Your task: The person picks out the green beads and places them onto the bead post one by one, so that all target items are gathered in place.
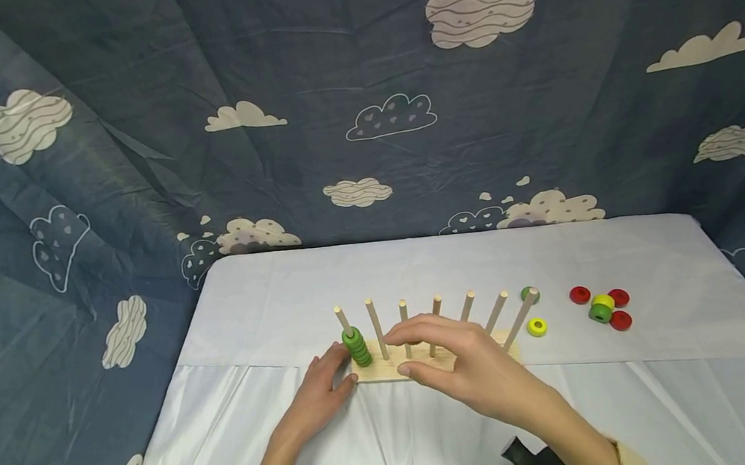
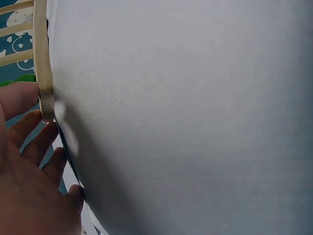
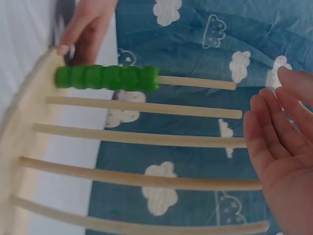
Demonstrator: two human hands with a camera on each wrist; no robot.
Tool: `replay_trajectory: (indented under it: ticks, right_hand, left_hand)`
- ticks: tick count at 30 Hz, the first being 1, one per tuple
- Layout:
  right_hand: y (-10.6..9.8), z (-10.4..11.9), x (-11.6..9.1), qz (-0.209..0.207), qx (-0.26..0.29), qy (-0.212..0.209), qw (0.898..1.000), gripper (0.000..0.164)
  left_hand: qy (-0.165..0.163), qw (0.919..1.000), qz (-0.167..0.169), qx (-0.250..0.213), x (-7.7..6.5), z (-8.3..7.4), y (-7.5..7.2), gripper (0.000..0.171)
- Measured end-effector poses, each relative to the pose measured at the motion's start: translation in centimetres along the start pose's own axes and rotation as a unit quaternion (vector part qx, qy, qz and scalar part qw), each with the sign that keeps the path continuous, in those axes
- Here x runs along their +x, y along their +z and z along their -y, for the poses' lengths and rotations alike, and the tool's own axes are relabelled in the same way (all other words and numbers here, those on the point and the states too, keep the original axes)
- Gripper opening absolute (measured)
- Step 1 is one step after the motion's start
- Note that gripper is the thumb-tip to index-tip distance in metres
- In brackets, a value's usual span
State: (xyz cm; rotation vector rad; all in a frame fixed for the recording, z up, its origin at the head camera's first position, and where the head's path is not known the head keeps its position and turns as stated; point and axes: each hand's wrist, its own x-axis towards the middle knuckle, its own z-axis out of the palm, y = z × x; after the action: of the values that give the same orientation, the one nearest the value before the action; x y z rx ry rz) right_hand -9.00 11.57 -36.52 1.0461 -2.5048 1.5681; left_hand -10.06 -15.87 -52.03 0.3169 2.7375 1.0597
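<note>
A wooden peg stand (image 1: 378, 371) with several upright pegs stands on the white cloth. Green beads (image 1: 356, 348) are stacked on its leftmost peg, whose top stays bare; the right wrist view shows the same green stack (image 3: 107, 78) from the side. My left hand (image 1: 320, 392) holds the left end of the base, thumb at the front edge and fingers around the end, as the left wrist view of that hand (image 2: 39, 181) also shows. Above the middle pegs hovers my right hand (image 1: 470, 360), fingers loosely extended, thumb apart, nothing between them. It hides parts of several pegs.
Right of the stand lie a green bead (image 1: 528, 293) and a yellow bead (image 1: 537, 327). Farther right, a red bead (image 1: 580, 295) lies near a cluster of red, yellow and green beads (image 1: 599, 314). A dark cloud-print curtain (image 1: 313, 156) hangs behind the table.
</note>
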Motion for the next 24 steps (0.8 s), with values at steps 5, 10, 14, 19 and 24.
replay_trajectory:
  ticks: [5, 10, 14, 19, 24]
  right_hand:
    - [0.3, -0.9, -1.5, -0.012, -0.001, 0.021, 1.0, 0.036]
    - [0.3, -1.7, -2.9, -0.033, -0.022, 0.043, 0.998, 0.038]
    - [0.2, -2.2, -4.0, -0.046, -0.023, 0.071, 0.996, 0.042]
    - [0.2, -3.0, -5.8, -0.07, -0.029, 0.098, 0.992, 0.042]
    - [0.3, -3.7, -7.2, -0.1, -0.023, 0.138, 0.985, 0.034]
  left_hand:
    - [0.001, 1.0, 0.002, 0.004, 0.0, 0.1, 0.1, 0.054]
    - [-0.002, 1.0, -0.001, 0.003, 0.1, 0.2, 0.2, 0.054]
    - [-0.001, 1.0, 0.0, 0.004, 0.1, 0.2, 0.2, 0.054]
    - [0.002, 1.0, 0.0, -0.001, 0.0, 0.1, 0.2, 0.053]
    - [0.005, 1.0, -0.004, 0.001, 0.0, 0.1, 0.2, 0.052]
